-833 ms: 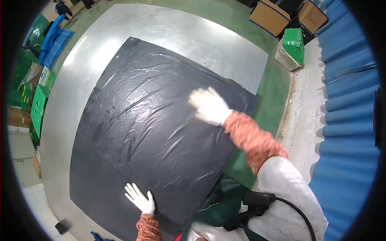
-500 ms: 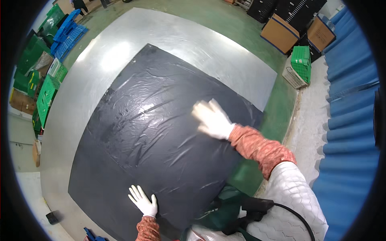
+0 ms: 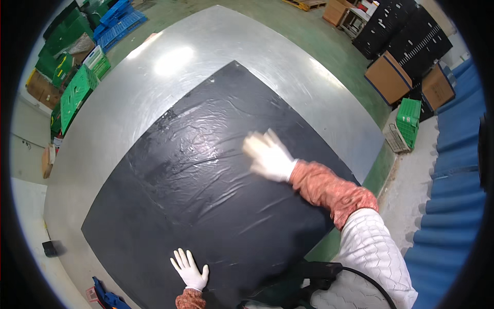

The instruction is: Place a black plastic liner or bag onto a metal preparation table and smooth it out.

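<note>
Black sheet (image 3: 226,206) spread wide on the metal counter (image 3: 90,154)

Across the middle and lower part of the frame the sheet lies creased, one corner pointing to the upper middle, with bare metal along its left and upper sides. At the lower right its edge meets a view of green floor (image 3: 319,41); I cannot tell whether it hangs over there.

My left hand (image 3: 190,270) is flat at the lower middle of the frame, fingers fanned, gripping nothing. I judge that it rests there as a weight, so the thin film does not slip. My right hand (image 3: 271,158) is open too, just right of centre. It is blurred, so I cannot tell whether its palm presses on the film or is just above it. Spread fingers seem to suit a broad, slick surface that offers little to pinch.

An orange-red sleeve cover (image 3: 332,189) wraps my right forearm, probably to guard the white sleeve (image 3: 375,252) behind it. At the right, a green crate (image 3: 409,118) and a cardboard box (image 3: 388,80) stand apart from the counter, perhaps to leave room around it.
</note>
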The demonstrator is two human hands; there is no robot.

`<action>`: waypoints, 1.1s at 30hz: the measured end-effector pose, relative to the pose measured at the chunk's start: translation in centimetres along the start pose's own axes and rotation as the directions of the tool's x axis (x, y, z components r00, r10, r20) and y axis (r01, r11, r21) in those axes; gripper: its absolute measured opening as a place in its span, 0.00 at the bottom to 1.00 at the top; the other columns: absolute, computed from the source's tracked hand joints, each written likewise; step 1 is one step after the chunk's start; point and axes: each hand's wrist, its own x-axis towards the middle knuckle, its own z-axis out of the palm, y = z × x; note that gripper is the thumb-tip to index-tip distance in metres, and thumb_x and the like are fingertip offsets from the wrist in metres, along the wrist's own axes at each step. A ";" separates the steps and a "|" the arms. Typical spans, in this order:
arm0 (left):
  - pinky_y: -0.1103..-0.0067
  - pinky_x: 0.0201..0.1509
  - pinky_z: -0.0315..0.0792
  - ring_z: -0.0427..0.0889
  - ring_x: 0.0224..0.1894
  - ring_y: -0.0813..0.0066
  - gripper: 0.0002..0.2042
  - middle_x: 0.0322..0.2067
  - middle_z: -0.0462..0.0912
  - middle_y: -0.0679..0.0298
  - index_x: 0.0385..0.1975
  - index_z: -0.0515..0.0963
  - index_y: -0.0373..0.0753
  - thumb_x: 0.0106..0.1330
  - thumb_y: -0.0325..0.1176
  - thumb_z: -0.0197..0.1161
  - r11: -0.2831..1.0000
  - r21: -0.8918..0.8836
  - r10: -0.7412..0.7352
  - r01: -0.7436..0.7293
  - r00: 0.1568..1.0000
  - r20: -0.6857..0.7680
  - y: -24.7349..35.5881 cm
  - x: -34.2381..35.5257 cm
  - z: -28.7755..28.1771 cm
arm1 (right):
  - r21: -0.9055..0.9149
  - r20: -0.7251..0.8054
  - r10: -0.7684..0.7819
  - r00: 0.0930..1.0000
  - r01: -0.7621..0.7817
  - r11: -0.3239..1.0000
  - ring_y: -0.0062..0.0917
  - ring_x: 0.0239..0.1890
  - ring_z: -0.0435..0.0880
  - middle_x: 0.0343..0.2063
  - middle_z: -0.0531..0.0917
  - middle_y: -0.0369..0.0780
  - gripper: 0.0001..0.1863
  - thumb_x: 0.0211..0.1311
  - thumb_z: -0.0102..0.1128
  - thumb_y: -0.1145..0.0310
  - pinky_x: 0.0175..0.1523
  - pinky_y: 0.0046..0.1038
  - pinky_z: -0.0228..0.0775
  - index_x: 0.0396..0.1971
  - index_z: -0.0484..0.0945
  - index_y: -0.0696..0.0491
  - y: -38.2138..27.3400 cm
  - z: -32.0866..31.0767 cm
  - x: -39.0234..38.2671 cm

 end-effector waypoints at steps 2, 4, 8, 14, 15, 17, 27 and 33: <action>0.44 0.70 0.36 0.44 0.70 0.36 0.41 0.66 0.52 0.37 0.60 0.60 0.24 0.51 0.48 0.62 1.000 -0.002 0.007 -0.007 0.999 -0.033 -0.5 0.0 0.9 | 0.327 -0.091 -0.447 0.890 0.451 0.830 0.37 0.65 0.66 0.61 0.69 0.43 0.31 0.57 0.56 0.51 0.67 0.50 0.51 0.59 0.69 0.50 -3.5 2.6 0.5; 0.43 0.69 0.37 0.45 0.70 0.35 0.40 0.66 0.52 0.37 0.59 0.61 0.25 0.51 0.49 0.62 0.999 -0.032 0.038 -0.040 0.997 -0.063 -0.5 -0.7 0.8 | 0.170 -0.039 -0.407 0.912 0.408 0.897 0.38 0.64 0.67 0.60 0.71 0.41 0.30 0.57 0.57 0.50 0.67 0.49 0.52 0.59 0.69 0.48 -0.6 2.6 2.9; 0.42 0.69 0.37 0.46 0.69 0.35 0.41 0.65 0.54 0.37 0.59 0.62 0.26 0.48 0.48 0.64 0.998 -0.061 -0.019 0.020 1.000 0.019 -0.1 -0.4 0.1 | -0.151 0.255 0.415 0.873 -0.388 0.909 0.36 0.69 0.58 0.66 0.63 0.42 0.30 0.65 0.47 0.52 0.68 0.51 0.46 0.64 0.62 0.50 13.7 -1.2 8.1; 0.42 0.69 0.37 0.47 0.69 0.35 0.41 0.64 0.55 0.38 0.59 0.63 0.27 0.48 0.49 0.65 0.999 -0.037 -0.032 0.032 0.999 -0.005 -0.3 -0.8 -0.7 | -0.140 -0.018 -0.009 1.000 0.006 0.990 0.39 0.69 0.58 0.65 0.64 0.47 0.32 0.61 0.52 0.53 0.70 0.54 0.41 0.63 0.63 0.54 1.6 -1.0 11.3; 0.42 0.69 0.37 0.48 0.69 0.35 0.41 0.64 0.56 0.38 0.59 0.62 0.28 0.47 0.49 0.66 0.999 -0.046 -0.002 0.001 1.000 -0.025 -0.4 -0.4 -0.4 | 0.008 -0.017 -0.175 0.984 0.175 0.985 0.38 0.68 0.59 0.63 0.66 0.46 0.33 0.59 0.55 0.51 0.69 0.53 0.44 0.61 0.67 0.53 -3.0 -0.7 10.1; 0.42 0.68 0.39 0.50 0.68 0.35 0.41 0.63 0.57 0.38 0.59 0.62 0.30 0.47 0.50 0.66 0.999 -0.053 0.014 -0.015 1.000 -0.021 -0.4 0.1 0.2 | 0.395 -0.011 -0.577 0.816 0.534 0.748 0.34 0.67 0.63 0.62 0.68 0.43 0.32 0.58 0.56 0.48 0.71 0.50 0.44 0.60 0.69 0.50 -10.3 2.4 7.7; 0.40 0.67 0.40 0.51 0.67 0.34 0.41 0.63 0.58 0.38 0.58 0.63 0.30 0.46 0.49 0.66 0.991 -0.133 0.013 -0.013 1.000 -0.004 -0.3 -0.1 0.6 | -0.270 0.116 0.304 0.946 -0.265 0.926 0.31 0.72 0.52 0.69 0.57 0.40 0.30 0.69 0.38 0.49 0.72 0.49 0.37 0.68 0.57 0.45 13.9 3.9 23.2; 0.36 0.64 0.44 0.56 0.64 0.31 0.39 0.59 0.62 0.36 0.53 0.66 0.28 0.44 0.51 0.67 0.992 -0.120 -0.018 0.022 0.999 0.036 -0.6 -1.4 -0.2 | 0.110 -0.027 -0.451 0.892 0.451 0.886 0.41 0.66 0.62 0.62 0.67 0.44 0.28 0.58 0.56 0.55 0.68 0.52 0.47 0.57 0.71 0.51 -4.0 1.4 20.6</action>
